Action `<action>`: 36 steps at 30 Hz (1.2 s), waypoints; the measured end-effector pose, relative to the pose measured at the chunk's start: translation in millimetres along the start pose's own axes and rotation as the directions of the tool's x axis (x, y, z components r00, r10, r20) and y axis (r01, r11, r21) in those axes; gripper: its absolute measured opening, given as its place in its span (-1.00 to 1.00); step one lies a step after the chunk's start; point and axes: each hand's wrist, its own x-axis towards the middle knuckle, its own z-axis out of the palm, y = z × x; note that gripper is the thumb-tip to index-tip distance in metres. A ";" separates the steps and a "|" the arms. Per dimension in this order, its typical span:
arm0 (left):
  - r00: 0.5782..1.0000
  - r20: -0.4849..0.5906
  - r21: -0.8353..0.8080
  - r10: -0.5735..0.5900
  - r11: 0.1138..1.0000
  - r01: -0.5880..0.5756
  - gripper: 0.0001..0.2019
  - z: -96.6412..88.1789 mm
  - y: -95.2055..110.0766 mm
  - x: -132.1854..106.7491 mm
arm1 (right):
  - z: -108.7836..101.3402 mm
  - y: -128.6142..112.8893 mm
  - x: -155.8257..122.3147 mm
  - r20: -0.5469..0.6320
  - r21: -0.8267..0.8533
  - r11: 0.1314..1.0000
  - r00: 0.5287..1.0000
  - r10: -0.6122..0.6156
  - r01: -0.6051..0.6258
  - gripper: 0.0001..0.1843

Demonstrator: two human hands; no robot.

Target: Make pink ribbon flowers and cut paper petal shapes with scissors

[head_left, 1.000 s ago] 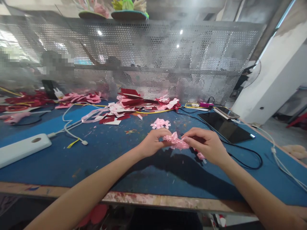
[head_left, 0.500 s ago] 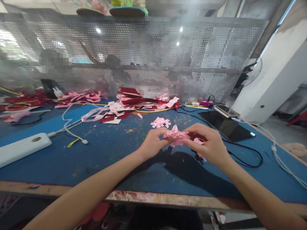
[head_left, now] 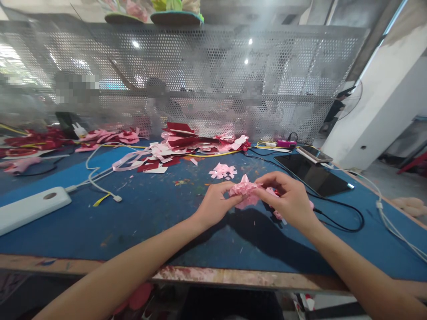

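Note:
A ruffled pink ribbon flower with a pointed tip is held just above the blue table. My left hand pinches its left side between thumb and fingers. On the other side, my right hand grips its edge, fingertips pressed together against the ruffles. Beyond the hands lies a small heap of pink ribbon pieces. More pink and red bits are partly hidden behind and below my right hand.
Red and pink scraps pile against a perforated metal screen. At left are a white power bank and a cable plug. A black tablet, a phone and a black cable lie to the right.
My right fingers have shifted slightly inward over the flower's right edge, and the flower has tilted a little. Both hands stay in about the same place.

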 end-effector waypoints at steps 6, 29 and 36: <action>0.999 -0.019 0.027 -0.034 0.999 0.035 -0.77 4.2 -3.0 -1.4 | 1.2 5.6 3.2 -0.038 0.031 0.992 0.991 0.127 -0.126 -0.67; 0.914 0.227 0.673 0.335 0.625 -0.396 -0.84 -13.6 -12.8 5.0 | -3.4 12.3 6.7 0.220 -0.455 0.702 0.833 -0.508 0.549 -0.88; 0.899 0.255 0.665 0.357 0.610 -0.431 -0.84 -12.9 -12.7 3.9 | -3.2 15.3 6.5 0.214 -0.443 0.704 0.828 -0.518 0.555 -0.89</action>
